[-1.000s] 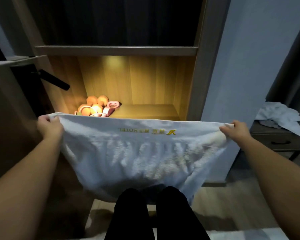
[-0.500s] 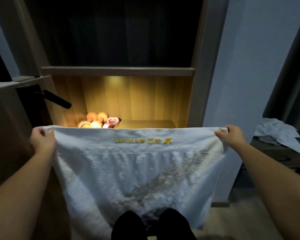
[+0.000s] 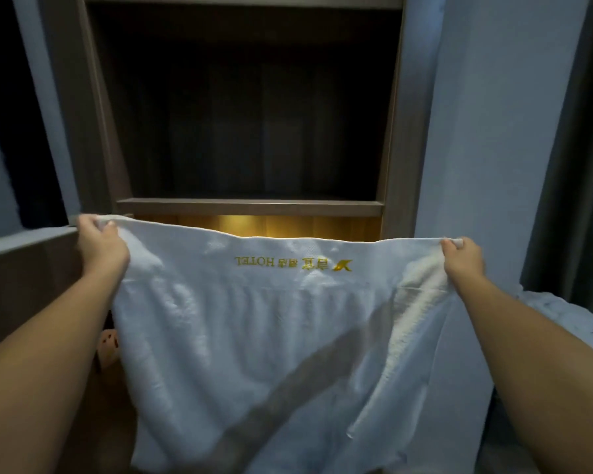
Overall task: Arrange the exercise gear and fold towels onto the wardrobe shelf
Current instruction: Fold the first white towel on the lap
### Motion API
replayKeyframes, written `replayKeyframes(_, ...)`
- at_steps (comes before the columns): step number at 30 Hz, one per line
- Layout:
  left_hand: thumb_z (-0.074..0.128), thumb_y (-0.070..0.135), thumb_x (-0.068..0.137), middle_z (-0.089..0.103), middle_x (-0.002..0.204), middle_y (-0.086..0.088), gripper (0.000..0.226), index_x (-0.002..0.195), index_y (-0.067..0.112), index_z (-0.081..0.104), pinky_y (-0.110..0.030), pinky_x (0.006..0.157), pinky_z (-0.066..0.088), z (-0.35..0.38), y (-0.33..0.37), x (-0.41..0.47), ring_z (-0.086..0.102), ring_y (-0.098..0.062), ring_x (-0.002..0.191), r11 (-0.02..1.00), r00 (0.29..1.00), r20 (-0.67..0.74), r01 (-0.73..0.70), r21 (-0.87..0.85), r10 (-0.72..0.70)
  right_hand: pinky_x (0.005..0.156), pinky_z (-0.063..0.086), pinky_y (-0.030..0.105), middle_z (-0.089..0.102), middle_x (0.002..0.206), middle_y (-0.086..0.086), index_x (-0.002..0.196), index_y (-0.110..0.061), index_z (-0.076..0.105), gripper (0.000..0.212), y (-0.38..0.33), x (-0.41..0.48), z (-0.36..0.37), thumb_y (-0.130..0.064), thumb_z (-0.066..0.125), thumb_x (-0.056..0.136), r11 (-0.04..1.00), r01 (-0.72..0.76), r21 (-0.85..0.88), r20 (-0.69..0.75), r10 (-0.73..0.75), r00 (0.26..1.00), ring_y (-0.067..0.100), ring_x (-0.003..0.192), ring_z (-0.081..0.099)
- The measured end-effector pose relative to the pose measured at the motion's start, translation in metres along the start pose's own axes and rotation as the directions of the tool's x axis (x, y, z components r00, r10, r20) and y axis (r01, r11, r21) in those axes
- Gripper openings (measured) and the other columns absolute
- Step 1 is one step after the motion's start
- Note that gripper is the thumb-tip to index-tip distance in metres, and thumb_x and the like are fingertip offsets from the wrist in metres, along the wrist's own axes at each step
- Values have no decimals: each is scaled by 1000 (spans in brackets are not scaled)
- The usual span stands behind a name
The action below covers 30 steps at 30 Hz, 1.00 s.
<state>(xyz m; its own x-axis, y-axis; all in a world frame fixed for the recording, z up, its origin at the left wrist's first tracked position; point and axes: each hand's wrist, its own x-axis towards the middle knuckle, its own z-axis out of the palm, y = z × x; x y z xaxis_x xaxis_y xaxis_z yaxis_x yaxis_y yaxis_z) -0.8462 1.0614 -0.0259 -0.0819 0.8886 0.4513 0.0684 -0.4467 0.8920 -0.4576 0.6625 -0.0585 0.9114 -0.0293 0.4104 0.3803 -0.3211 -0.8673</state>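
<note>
Wardrobe shelf (image 3: 250, 206) is waiting; left hand (image 3: 100, 248) and right hand (image 3: 463, 261) are pinching the hotel towel (image 3: 254, 336) open before it, not folded yet.

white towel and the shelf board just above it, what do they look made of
The white towel looks like matte cotton terry: ribbed looped pile, flat woven band with gold stitched lettering. The shelf board seems wood-look laminate or veneer, matte brown: flat even face, crisp square edge.

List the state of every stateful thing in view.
white towel: unfolded, held spread out, lettering mirrored
left hand: grips towel's top left corner
right hand: grips towel's top right corner
wardrobe: open, lower compartment lit
white cloth pile: crumpled, unfolded
</note>
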Motion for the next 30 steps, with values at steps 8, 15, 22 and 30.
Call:
replayKeyframes(8, 36, 34, 103, 55, 124, -18, 30, 121, 11, 43, -46, 93, 43, 23, 58, 7, 54, -35, 113, 996, 996, -23, -83, 45, 84, 92, 38, 39, 56, 126, 24, 117, 1, 52, 46, -70, 2, 9, -38, 32, 105, 998, 33, 55, 41, -35, 999, 39, 117, 51)
replayKeyframes(15, 35, 41, 102, 56, 124, -27, 37, 116, 8, 43, -55, 92, 43, -12, 52, 52, 55, -47, 111, 982, 989, -134, -44, 185, 69, 97, 37, 42, 52, 130, 32, 121, 11, 51, 52, -71, 40, -35, -35, 32, 106, 999, 33, 13, -16, -33, 999, 46, 121, 49)
replayKeyframes(22, 37, 36, 103, 54, 129, -26, 38, 122, 3, 44, -53, 94, 42, -18, 60, 49, 53, -45, 116, 990, 986, -165, 37, 139, -13, 98, 38, 43, 52, 130, 30, 126, 10, 49, 52, -86, 37, -37, -36, 33, 105, 999, 17, 36, -15, -17, 1000, 44, 121, 49)
replayKeyframes(30, 40, 30, 104, 53, 130, -28, 36, 123, 0, 46, -53, 96, 41, -24, 58, 51, 51, -48, 118, 982, 985, -158, 89, 164, -63, 70, 30, 34, 49, 85, 11, 84, -11, 41, 32, -81, 34, -30, -37, 43, 103, 987, 85, 136, -102, -71, 992, 27, 83, 46)
